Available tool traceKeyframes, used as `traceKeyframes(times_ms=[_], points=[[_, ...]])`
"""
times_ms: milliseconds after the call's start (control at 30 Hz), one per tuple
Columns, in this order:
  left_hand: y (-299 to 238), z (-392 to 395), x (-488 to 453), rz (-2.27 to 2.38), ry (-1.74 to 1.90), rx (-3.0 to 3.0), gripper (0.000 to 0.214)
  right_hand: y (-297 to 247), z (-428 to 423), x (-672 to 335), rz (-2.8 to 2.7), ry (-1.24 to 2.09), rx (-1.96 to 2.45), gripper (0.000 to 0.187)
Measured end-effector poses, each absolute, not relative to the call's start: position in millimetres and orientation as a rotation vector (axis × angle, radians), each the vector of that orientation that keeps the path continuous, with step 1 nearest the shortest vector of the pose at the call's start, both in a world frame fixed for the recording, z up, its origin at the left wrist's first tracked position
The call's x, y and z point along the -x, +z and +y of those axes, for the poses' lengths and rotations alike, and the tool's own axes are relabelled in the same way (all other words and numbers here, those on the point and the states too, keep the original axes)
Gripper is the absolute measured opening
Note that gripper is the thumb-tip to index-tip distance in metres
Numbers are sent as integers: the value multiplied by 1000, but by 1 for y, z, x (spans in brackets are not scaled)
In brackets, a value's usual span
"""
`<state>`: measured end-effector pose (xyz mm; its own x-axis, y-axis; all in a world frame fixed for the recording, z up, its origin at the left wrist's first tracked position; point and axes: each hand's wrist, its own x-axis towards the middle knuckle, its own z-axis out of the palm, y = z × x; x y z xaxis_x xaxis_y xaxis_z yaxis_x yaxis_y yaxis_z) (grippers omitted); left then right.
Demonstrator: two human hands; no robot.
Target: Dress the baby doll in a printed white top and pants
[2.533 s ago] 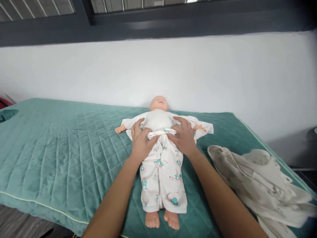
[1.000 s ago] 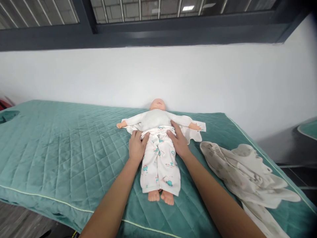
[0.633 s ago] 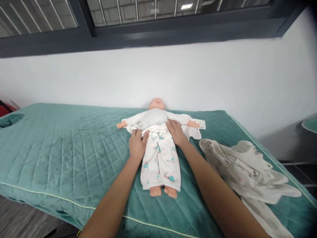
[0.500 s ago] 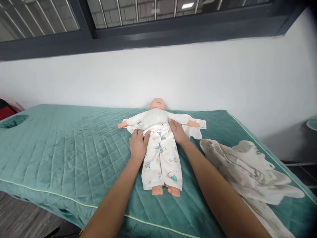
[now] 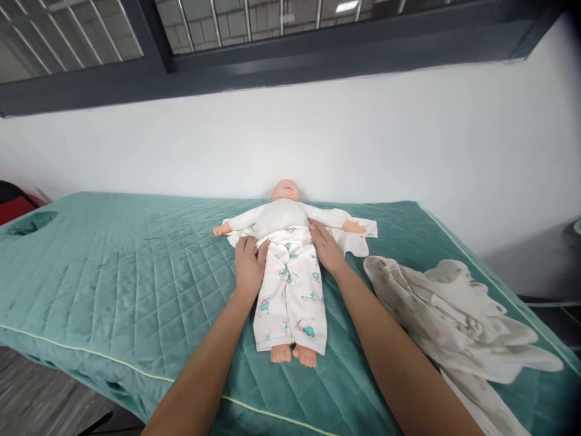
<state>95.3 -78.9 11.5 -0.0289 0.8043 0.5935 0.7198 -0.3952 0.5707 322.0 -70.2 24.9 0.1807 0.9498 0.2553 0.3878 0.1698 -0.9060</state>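
Observation:
A baby doll (image 5: 284, 217) lies on its back with its arms spread, dressed in a white top and printed white trousers (image 5: 290, 297). At the left side of the waistband, my left hand (image 5: 249, 263) has bent fingers and its thumb on the trousers' edge, gripping the cloth; the fingertips are partly hidden. My right hand (image 5: 327, 248) rests along the opposite side of the waist, fingers stretched out and touching the fabric. Under the doll's arms and back spreads a white printed garment (image 5: 356, 243). Bare doll feet show below the trouser legs.
A crumpled heap of white cloth (image 5: 449, 309) lies to the right, beside my right forearm. Green quilted bedding (image 5: 149, 272) covers the bed under everything. Behind it rises a white wall (image 5: 218, 145) below a dark window frame (image 5: 318, 57). Something red and black (image 5: 16, 203) is at far left.
The trouser legs and feet have shifted slightly left and nearer me in view. Both hands remain at the waist, my left a little lower and further left; the camera view has moved slightly.

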Motion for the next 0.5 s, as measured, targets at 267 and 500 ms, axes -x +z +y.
traceKeyframes(times_ms=[267, 500], points=[[17, -74, -103, 1685, 1445, -2077, 23, 29, -75, -325, -1465, 590, 1323, 65], [15, -81, -96, 1666, 1444, -2033, 21, 37, -90, -317, -1713, 293, 1274, 47]])
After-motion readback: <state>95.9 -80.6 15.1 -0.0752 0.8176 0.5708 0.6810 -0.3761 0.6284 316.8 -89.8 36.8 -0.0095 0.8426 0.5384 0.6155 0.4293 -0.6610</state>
